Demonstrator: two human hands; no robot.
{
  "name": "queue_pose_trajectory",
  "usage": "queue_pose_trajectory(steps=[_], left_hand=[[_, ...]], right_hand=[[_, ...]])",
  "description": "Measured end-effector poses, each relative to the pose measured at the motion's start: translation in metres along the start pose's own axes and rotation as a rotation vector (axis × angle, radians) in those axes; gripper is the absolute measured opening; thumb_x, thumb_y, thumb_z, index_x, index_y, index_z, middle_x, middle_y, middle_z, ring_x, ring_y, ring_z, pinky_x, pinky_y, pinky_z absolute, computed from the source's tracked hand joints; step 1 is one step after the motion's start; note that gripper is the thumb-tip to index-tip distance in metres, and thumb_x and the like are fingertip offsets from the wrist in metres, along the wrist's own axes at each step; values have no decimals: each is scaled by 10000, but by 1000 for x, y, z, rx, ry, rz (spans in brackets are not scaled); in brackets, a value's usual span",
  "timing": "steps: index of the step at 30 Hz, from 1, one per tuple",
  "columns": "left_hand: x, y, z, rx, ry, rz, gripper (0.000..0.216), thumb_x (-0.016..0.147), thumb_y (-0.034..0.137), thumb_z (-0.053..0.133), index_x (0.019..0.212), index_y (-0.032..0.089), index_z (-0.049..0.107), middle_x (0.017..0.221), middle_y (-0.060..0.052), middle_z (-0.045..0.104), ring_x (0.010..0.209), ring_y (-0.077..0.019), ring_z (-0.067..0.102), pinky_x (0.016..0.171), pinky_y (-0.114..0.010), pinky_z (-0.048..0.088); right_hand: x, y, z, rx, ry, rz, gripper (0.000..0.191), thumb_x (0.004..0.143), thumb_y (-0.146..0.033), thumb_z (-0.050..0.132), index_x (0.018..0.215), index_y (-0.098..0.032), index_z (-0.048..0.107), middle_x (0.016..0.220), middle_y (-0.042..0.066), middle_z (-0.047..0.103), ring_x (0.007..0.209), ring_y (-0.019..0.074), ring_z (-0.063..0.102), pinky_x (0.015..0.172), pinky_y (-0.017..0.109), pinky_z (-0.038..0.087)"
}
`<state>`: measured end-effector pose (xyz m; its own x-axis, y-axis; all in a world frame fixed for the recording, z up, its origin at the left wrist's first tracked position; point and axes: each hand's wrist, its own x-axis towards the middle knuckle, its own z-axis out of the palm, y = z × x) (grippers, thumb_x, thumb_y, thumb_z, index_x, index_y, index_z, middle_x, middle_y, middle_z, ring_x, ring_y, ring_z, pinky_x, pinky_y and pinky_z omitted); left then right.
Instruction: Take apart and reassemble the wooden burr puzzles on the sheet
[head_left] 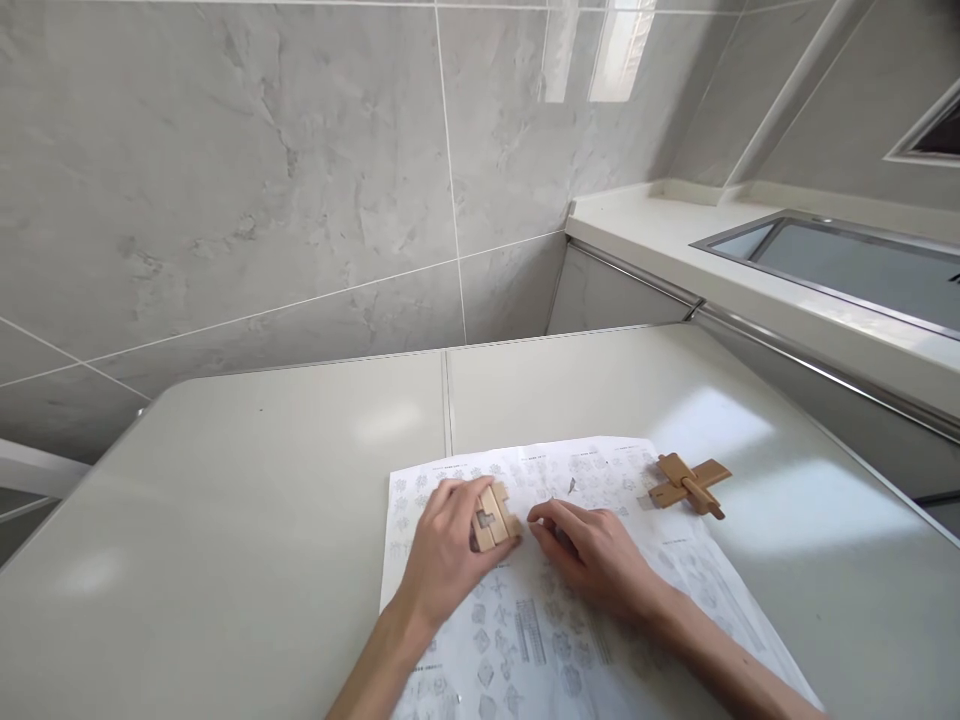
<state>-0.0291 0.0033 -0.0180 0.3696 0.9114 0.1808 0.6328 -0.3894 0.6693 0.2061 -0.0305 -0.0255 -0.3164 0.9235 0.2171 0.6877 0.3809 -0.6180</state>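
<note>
My left hand [446, 540] is closed round a light wooden interlocking puzzle block [495, 518], fingers over its far side and thumb along the near edge. Notches show in the block, with a gap in its middle. Just to the right is my right hand [592, 550], apart from the block, its fingers curled in together; whether anything small is between them is hidden. Both hands are over a large printed sheet [540, 650] with rows of small puzzle drawings. Beyond the right hand, on the sheet's right edge, lies a group of darker wooden puzzle pieces [690, 485] crossed over each other.
The sheet lies on a pale table [225, 520] with a seam across its top. A grey tiled wall [300, 180] stands behind it. To the right is a white counter [637, 225] with a glass-topped panel [847, 265] set in it.
</note>
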Motion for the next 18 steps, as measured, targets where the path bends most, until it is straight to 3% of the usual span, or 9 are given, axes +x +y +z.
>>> queue_pose_trajectory(steps=[4,8,18], left_hand=[[7,-23,-16,125,186,-147,647,900,488,874,1446,295,588,1259,-97,685,1124,-326,702,919,-472,636],[10,-37,-32,186,295,-221,636,885,502,868,1420,276,609,1310,-111,700,1200,-346,690,968,-484,630],[-8,-40,-47,207,310,-313,625,867,588,828,1383,282,652,1294,-100,726,1191,-356,701,991,-496,617]], right_hand=[[1,2,0,27,1,0,207,1133,-241,459,1074,-238,657,865,22,793,558,165,620,551,291,387],[1,2,1,40,5,-1,211,1127,-230,457,1039,-243,648,824,11,767,560,165,598,548,292,383],[1,6,3,65,5,2,206,1112,-208,470,1018,-248,649,818,4,761,571,171,600,555,295,361]])
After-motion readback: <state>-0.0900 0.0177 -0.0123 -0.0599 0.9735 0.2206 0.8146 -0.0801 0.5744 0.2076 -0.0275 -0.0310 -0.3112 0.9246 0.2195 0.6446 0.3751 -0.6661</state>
